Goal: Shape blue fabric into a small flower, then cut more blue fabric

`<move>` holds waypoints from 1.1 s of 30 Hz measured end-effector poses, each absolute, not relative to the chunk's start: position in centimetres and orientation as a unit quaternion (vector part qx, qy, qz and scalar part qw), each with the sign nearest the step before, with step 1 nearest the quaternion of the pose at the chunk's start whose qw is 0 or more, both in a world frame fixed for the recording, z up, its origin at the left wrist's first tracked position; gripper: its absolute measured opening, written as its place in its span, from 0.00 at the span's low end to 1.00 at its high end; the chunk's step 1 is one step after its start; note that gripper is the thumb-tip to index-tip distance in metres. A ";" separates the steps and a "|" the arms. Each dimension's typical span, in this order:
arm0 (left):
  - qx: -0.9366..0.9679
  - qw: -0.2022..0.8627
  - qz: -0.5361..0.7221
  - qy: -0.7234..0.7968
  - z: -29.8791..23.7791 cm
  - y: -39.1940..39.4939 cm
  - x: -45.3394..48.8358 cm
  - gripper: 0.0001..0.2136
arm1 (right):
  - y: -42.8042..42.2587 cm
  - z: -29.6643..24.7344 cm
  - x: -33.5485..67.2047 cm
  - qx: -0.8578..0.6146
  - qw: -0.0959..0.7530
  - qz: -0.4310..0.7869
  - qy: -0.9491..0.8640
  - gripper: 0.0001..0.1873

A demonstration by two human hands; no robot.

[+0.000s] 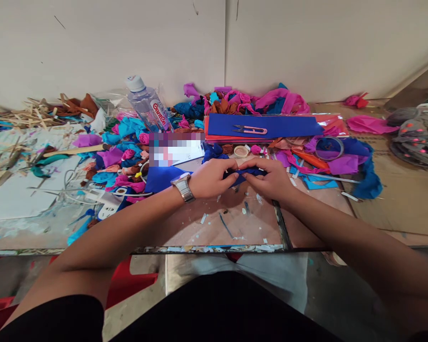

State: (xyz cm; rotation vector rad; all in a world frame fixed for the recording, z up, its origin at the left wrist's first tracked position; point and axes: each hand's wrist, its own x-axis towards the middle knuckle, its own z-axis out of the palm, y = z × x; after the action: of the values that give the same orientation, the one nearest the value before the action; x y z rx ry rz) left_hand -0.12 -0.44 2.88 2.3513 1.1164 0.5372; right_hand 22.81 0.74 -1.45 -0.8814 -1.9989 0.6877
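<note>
— Where are the hands?
— Left hand and right hand meet, both pinching a dark blue fabric scrap over the surface.
— Behind them?
— Thread snips on a blue sheet.

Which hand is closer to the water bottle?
Left. The left hand, wearing the watch, is below and to the right of the water bottle; the right hand is farther right, past the left one. Both pinch a blue cloth piece.

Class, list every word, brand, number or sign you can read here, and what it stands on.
"CamOn", roughly: label on the plastic bottle.
Pixelated patch: unreadable.
Wristwatch: too small to read.
Blue fabric held by left hand and right hand: no text.
</note>
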 end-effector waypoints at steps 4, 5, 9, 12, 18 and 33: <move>0.859 0.235 0.199 0.410 2.6 -0.4 -0.2 0.09 | 0.7 -1.4 22.8 -0.349 0.413 0.267 -0.798 0.10; 0.858 0.236 0.199 0.410 2.6 -0.4 -0.2 0.09 | 0.7 -1.3 22.8 -0.346 0.413 0.261 -0.801 0.09; 0.855 0.246 0.198 0.411 2.8 -0.4 -0.1 0.09 | 0.8 -1.3 22.9 -0.333 0.409 0.238 -0.816 0.09; 0.854 0.253 0.197 0.409 3.0 -0.4 -0.1 0.11 | 0.8 -1.4 23.1 -0.332 0.402 0.221 -0.824 0.09; 0.851 0.259 0.203 0.409 2.9 -0.2 -0.1 0.17 | 0.8 -1.1 23.1 -0.326 0.395 0.201 -0.835 0.08; 0.844 0.275 0.220 0.404 2.7 -0.1 -0.1 0.17 | 0.9 -1.5 23.3 -0.333 0.405 0.139 -0.840 0.08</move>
State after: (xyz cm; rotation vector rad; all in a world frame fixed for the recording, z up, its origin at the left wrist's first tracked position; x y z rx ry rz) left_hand -0.10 -0.12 2.69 2.2687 1.0848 0.5923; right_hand 23.31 0.94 -1.48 -0.8397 -2.1202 0.3498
